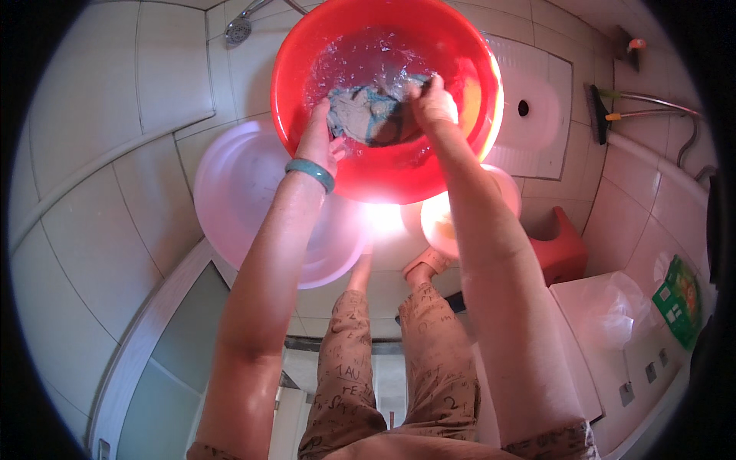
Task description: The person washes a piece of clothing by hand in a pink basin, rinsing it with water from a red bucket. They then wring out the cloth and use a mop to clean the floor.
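A large red plastic basin (379, 178) holds rippling, splashing water. In it lies a wet, bunched cloth (362, 115), grey-white with teal and dark parts. My left hand (317, 137), below a green bangle (310, 172), is at the cloth's left edge with the thumb up and the fingers partly spread. At the cloth's right end, my right hand (434, 104) has its fingers curled around a darker portion of it. The right fingertips are blurred. How firmly the left hand touches the cloth cannot be made out.
A pale translucent basin (230, 207) sits at lower left, partly under the red one. A smaller basin (509, 184) and a red stool (560, 253) are on the right. Beyond are a squat toilet (537, 144), a broom (598, 115) and a shower head (238, 31).
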`<state>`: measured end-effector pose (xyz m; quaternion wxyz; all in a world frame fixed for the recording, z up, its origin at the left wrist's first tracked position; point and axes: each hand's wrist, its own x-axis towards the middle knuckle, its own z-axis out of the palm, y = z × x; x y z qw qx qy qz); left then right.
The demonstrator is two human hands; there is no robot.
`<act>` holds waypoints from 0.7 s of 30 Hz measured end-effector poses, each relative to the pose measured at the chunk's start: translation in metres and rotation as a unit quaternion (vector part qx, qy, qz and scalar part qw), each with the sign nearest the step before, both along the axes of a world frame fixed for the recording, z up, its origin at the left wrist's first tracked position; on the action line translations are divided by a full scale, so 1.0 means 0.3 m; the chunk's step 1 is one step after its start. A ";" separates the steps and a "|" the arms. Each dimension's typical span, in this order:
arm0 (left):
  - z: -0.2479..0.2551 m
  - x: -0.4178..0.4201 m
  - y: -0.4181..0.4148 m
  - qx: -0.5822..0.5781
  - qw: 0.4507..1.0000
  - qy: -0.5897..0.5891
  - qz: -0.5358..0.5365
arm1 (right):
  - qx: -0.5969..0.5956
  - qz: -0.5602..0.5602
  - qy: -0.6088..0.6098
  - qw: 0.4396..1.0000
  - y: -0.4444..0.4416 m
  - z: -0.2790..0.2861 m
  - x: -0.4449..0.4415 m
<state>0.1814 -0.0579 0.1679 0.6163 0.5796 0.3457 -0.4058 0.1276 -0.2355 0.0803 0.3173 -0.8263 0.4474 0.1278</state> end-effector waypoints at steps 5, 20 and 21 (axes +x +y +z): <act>0.017 0.029 -0.025 -0.014 0.994 0.107 0.016 | 0.412 0.049 -0.146 0.898 0.161 0.048 0.035; 0.047 0.001 -0.083 -0.183 0.983 0.029 0.016 | 0.025 0.079 0.035 0.996 -0.034 0.020 -0.011; 0.059 -0.006 -0.079 -0.139 0.989 0.030 0.035 | -0.010 0.006 0.032 0.999 -0.016 0.007 -0.004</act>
